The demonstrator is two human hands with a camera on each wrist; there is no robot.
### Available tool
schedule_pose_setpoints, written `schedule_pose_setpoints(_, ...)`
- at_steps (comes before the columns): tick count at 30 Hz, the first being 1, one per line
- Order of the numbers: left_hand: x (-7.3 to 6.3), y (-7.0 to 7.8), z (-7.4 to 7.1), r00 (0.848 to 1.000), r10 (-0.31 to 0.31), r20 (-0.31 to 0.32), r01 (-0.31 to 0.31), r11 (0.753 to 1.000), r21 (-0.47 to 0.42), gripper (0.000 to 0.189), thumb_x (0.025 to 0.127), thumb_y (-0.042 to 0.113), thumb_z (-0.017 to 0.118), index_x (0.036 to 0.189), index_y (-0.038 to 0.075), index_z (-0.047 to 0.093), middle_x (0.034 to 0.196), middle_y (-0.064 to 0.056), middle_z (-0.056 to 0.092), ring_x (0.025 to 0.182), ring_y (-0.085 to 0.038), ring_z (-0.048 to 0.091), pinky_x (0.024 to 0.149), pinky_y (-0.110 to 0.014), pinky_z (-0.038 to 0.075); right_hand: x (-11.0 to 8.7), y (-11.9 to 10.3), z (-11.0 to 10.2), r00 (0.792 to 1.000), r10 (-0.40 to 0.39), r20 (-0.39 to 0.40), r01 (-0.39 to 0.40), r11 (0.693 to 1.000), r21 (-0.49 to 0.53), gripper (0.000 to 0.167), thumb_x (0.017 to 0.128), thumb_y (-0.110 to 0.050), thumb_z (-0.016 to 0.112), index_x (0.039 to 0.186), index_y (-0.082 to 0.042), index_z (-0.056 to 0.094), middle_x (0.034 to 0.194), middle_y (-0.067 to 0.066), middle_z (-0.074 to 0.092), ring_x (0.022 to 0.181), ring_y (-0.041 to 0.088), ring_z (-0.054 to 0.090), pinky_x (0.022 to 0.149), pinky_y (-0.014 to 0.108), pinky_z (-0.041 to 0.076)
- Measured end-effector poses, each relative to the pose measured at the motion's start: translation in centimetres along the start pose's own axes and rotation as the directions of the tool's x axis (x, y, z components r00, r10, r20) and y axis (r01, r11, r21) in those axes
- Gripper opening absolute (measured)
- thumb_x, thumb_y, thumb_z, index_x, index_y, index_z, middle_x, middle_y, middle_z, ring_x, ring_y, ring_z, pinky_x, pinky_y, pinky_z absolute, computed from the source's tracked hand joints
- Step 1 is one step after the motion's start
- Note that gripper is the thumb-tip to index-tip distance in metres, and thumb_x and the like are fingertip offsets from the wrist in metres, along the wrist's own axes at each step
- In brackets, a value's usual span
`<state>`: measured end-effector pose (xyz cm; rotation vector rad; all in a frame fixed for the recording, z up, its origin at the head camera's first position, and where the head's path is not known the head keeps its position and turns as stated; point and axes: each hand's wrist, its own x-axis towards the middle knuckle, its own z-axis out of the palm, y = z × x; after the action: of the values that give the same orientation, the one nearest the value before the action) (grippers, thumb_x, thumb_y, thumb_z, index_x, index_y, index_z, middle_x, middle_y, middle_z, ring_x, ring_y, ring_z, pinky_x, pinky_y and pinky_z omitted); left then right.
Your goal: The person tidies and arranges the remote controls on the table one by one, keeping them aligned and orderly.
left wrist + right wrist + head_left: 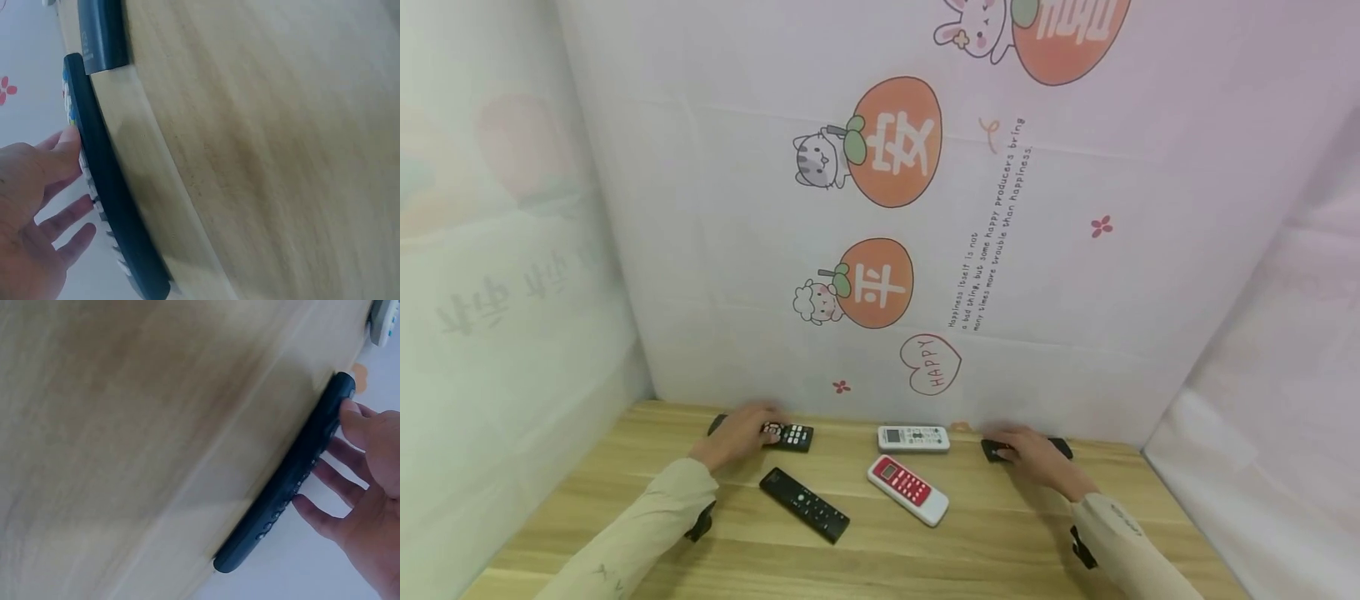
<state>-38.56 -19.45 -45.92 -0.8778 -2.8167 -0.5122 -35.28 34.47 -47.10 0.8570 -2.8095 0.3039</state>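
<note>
My left hand point(745, 433) rests over the middle of a black remote control point(796, 437) with pale and coloured buttons. In the left wrist view its thumb point(70, 136) touches the remote's upper edge, and the other fingers spread loosely along the button side. Over at the right, my right hand point(1033, 457) lies across another black remote point(1062, 447). Its thumb point(351, 411) touches that remote near one end, with the other fingers stretched beside the buttons. Both remotes lie at the table's back edge. How far the fingers reach behind them is hidden.
Between the hands, a white remote point(913, 439) lies along the back edge. Nearer are a slanted red-and-white remote point(908, 490) and a slanted black remote point(805, 504). A printed white cloth wall point(737, 250) rises behind the wooden table point(865, 575), with white cloth at both sides.
</note>
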Motion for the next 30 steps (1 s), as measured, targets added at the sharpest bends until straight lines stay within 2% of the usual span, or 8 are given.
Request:
schedule_pose_setpoints(3,0.2,-0.4,0.0,1.000,-0.005,-0.004,0.005,1.000,-0.030,0.029,0.095,0.007,0.074,0.123,0.004,0.075,0.138,-0.024,0.064,0.134,-0.047,0.055,0.115,-0.063,0.041,0.1,0.1,-0.2,1.000,0.023,0.012,-0.023,1.000,0.019,0.038,0.096,-0.003,0.072,0.133,0.002,0.067,0.133,0.027,0.066,0.122,0.049,0.062,0.100,0.063,0.052)
schedule_pose_setpoints(7,0.2,-0.6,0.0,1.000,0.016,-0.004,-0.016,1.000,-0.012,0.029,0.093,0.006,0.075,0.122,0.005,0.075,0.136,-0.024,0.065,0.133,-0.048,0.055,0.114,-0.064,0.041,0.3,0.3,-0.4,0.996,0.068,0.048,-0.072,0.994,0.081,0.039,0.093,-0.005,0.076,0.130,0.005,0.068,0.131,0.029,0.067,0.122,0.050,0.062,0.101,0.065,0.051)
schedule_pose_setpoints(11,0.2,-0.6,0.0,1.000,0.021,0.006,-0.021,1.000,0.009,0.031,0.093,0.007,0.075,0.124,0.004,0.074,0.138,-0.024,0.064,0.134,-0.048,0.054,0.114,-0.064,0.041,0.7,0.6,-0.3,0.985,0.148,0.091,-0.162,0.972,0.170,0.041,0.091,-0.012,0.080,0.126,0.007,0.069,0.120,0.024,0.070,0.105,0.038,0.066,0.092,0.053,0.056)
schedule_pose_setpoints(14,0.3,-0.5,0.0,1.000,-0.003,0.026,0.002,1.000,0.024,0.034,0.095,0.010,0.074,0.128,0.004,0.072,0.142,-0.025,0.061,0.136,-0.048,0.051,0.116,-0.064,0.039,1.0,0.5,-0.3,0.974,0.197,0.112,-0.216,0.958,0.187,0.043,0.089,-0.016,0.083,0.124,0.005,0.069,0.111,0.015,0.070,0.091,0.022,0.062,0.079,0.039,0.054)
schedule_pose_setpoints(18,0.4,-0.5,0.0,0.998,-0.024,0.049,0.022,0.999,0.042,0.035,0.095,0.012,0.074,0.129,0.004,0.072,0.144,-0.025,0.059,0.137,-0.048,0.050,0.116,-0.063,0.039,1.3,0.2,-0.2,0.958,0.252,0.135,-0.275,0.942,0.190,0.040,0.088,-0.015,0.084,0.120,0.004,0.069,0.104,0.010,0.069,0.084,0.016,0.058,0.073,0.035,0.051)
schedule_pose_setpoints(21,0.5,-0.4,-0.3,0.998,-0.025,0.064,0.023,0.999,0.031,0.033,0.094,0.012,0.075,0.126,0.002,0.073,0.143,-0.026,0.060,0.137,-0.049,0.051,0.116,-0.063,0.039,1.3,0.3,-0.2,0.946,0.287,0.148,-0.314,0.925,0.214,0.036,0.090,-0.012,0.082,0.120,0.004,0.068,0.100,0.010,0.069,0.084,0.018,0.061,0.071,0.036,0.053)
schedule_pose_setpoints(27,0.6,-0.5,-0.6,0.996,-0.019,0.092,0.018,1.000,0.010,0.033,0.093,0.014,0.077,0.124,0.003,0.074,0.141,-0.024,0.063,0.135,-0.048,0.053,0.115,-0.062,0.041,0.8,-0.3,-1.4,0.930,0.313,0.191,-0.361,0.874,0.327,0.032,0.094,-0.008,0.076,0.120,0.007,0.065,0.109,0.023,0.070,0.097,0.036,0.069,0.077,0.047,0.061)
schedule_pose_setpoints(30,0.6,-0.8,-0.5,0.996,-0.011,0.088,0.012,1.000,-0.010,0.032,0.092,0.015,0.078,0.122,0.003,0.075,0.139,-0.025,0.064,0.132,-0.047,0.057,0.113,-0.063,0.042,0.6,-0.4,-1.7,0.921,0.319,0.223,-0.383,0.849,0.365,0.032,0.096,-0.007,0.073,0.122,0.008,0.063,0.111,0.025,0.069,0.099,0.037,0.069,0.079,0.048,0.061)
